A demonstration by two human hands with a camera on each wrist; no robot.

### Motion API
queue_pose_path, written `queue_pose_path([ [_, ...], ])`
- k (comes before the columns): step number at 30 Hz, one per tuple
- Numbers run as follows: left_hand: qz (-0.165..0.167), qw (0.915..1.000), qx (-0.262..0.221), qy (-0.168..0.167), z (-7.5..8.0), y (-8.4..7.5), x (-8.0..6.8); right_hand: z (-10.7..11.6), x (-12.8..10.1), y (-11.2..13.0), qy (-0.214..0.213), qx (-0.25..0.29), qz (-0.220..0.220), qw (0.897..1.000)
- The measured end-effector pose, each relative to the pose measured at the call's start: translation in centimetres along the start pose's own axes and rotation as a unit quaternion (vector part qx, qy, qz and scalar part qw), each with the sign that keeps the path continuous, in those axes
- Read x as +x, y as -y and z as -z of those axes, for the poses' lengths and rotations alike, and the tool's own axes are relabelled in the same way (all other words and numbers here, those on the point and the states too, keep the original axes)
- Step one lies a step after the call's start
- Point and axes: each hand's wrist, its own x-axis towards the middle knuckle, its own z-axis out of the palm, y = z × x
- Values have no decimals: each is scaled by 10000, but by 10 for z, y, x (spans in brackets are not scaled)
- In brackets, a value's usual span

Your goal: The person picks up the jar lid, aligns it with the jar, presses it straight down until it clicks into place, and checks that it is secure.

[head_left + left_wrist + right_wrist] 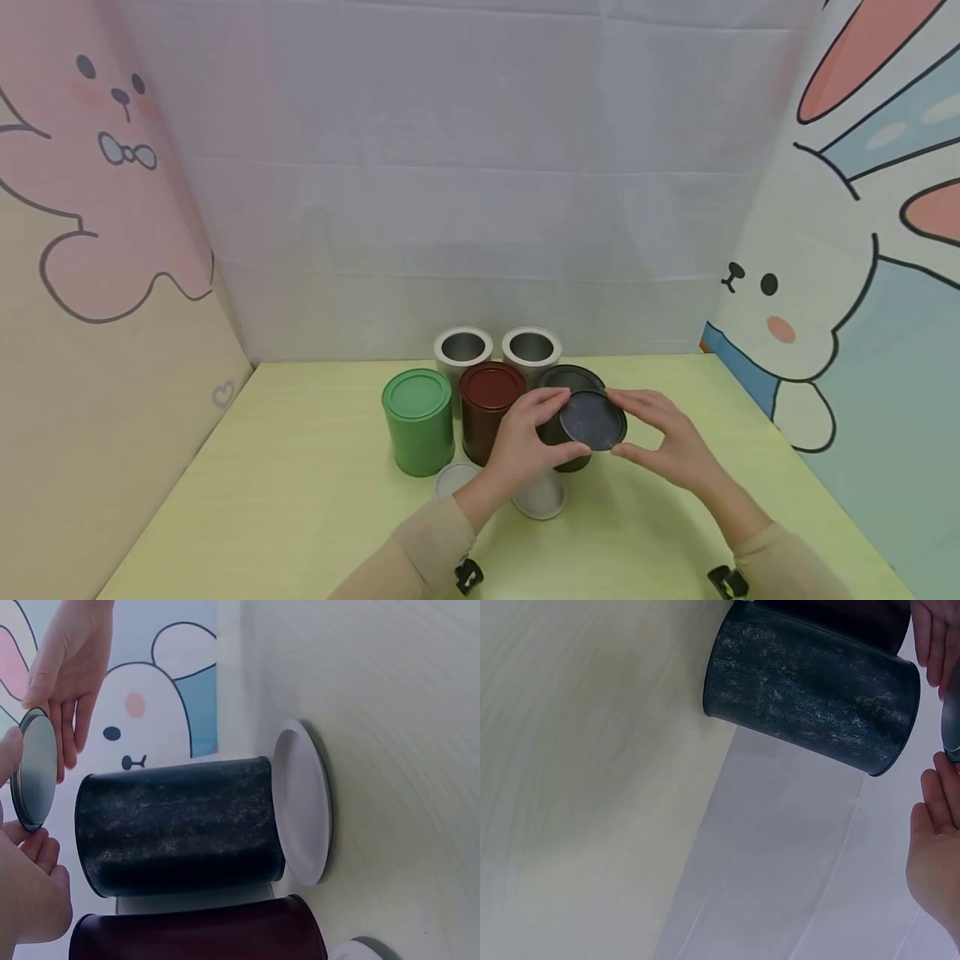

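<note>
Both hands hold a round dark lid [594,422] by its rim, tilted, in front of and above a dark mottled canister [180,829]. My left hand [523,440] pinches the left side between thumb and fingers. The right hand [670,442] grips the opposite side the same way. In the left wrist view the lid's paler face shows, apart from the canister's top end. The canister stands upright on the table, its round top [572,377] partly covered by the lid in the head view.
A dark red canister [492,386] and a green canister [418,421], both lidded, stand left of the dark one. Behind are two uncovered white canisters [463,340]. Two white lids [542,498] lie flat on the table [300,500] in front. A white cloth wall [465,208] closes the back.
</note>
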Motion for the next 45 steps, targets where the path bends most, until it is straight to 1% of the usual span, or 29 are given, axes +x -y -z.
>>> queue_pose_path([
  [3,5,9999,137,-11,1,2,1,-4,2,-1,-60,-55,47,10000],
  [6,-59,9997,247,-60,1,4,4,-7,5,-2,-137,-58,100,9998],
  [9,-104,9994,306,-97,4,6,10,-8,10,-5,-191,-52,204,9996],
  [13,-56,9990,446,-36,8,7,19,-6,20,-11,-137,-70,177,9997],
  [18,70,9969,750,207,13,8,32,-3,29,-16,-23,-280,-11,9996],
  [22,158,9934,1046,445,18,9,40,-2,34,-18,86,-460,-204,9987],
  [25,232,9914,1134,609,21,9,45,-1,37,-18,180,-525,-323,9979],
  [27,281,9905,1159,691,22,9,48,-1,39,-19,219,-522,-385,9977],
  [34,686,9870,1116,933,24,12,55,-1,45,-22,346,-527,-527,9966],
  [39,917,9835,1048,1154,25,15,60,-3,44,-28,421,-426,-681,9959],
  [42,1017,9817,992,1265,25,17,62,-6,42,-31,454,-394,-799,9950],
  [45,1041,9808,1009,1305,24,19,64,-8,41,-34,486,-389,-883,9941],
])
